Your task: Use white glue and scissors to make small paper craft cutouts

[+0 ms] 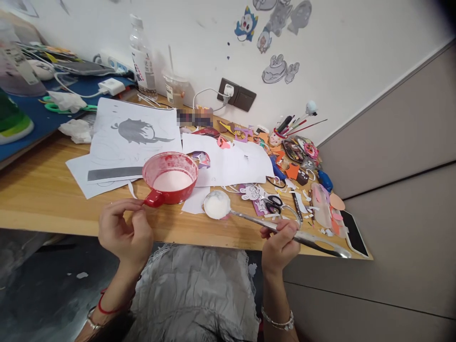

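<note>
A pale, ruffled garment point(199, 289) covers the person's lap at the near edge of the desk point(42, 194). At the near left, the left grip point(125, 230) has thumb and fingertips pinched together on the end of the short handle of a red pot point(183, 194). To the right, the right grip point(280, 246) is clamped around the long handle of a metal ladle point(249, 218), its bowl, filled with something white, held to the right of the pot. The pot sits left of the middle of the desk, partly over paper, and holds white contents of its own. Black-handled scissors point(272, 204) lie beyond the ladle's handle, with a dark-screened device point(353, 232) at the right end. Farther back are a loose white sheet point(231, 166) and, to its left, a sketch point(135, 128) of dark hair. At the far side, a pen cup point(276, 137) stands right, a plastic bottle point(144, 66) left, before the wall point(199, 33)
</note>
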{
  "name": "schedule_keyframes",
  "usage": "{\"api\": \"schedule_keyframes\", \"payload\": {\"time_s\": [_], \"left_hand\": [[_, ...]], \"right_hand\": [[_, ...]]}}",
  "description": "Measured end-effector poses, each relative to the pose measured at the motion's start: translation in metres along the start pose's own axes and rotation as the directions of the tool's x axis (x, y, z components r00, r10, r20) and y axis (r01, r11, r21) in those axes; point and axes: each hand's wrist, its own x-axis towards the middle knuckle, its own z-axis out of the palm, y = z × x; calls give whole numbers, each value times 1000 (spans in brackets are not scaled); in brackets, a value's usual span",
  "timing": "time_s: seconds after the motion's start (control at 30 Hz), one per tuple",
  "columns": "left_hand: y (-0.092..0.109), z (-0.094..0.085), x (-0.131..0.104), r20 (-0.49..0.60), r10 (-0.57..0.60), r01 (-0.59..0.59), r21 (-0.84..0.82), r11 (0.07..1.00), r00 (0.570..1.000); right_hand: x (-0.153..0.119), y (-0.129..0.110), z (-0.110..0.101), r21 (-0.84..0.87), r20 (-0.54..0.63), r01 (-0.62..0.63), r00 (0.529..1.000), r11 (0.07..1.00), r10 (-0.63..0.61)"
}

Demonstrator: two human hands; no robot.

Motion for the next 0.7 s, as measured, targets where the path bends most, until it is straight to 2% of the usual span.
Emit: {"api": "schedule_keyframes", "payload": {"time_s": [0.13,0.23,0.37,0.43,0.6,0.7], "left_hand": [[0,0,0,1,7,-7,1,1000,1000],[0,0,-1,-2,14,-14,9,1000,1000],[2,-1,0,10,16,-16,11,1000,1000],[3,-1,1,17,12,-12,15,1000,1000],[3,-1,0,27,-11,9,51,999,1000],[2,-1,0,29,-21,19,61,998,999]], "right_hand": [[5,0,-15,-64,-47,65,997,996,-68],[8,2,-14,-81,-85,121,988,989,-128],[3,3,-1,6,-10,66,998,998,-66],[1,2,-2,18,13,21,1000,1000,-21],[10,3,-23,-71,-102,17,995,997,-24],[12,5,-17,-51,-125,51,991,997,-57]]}}
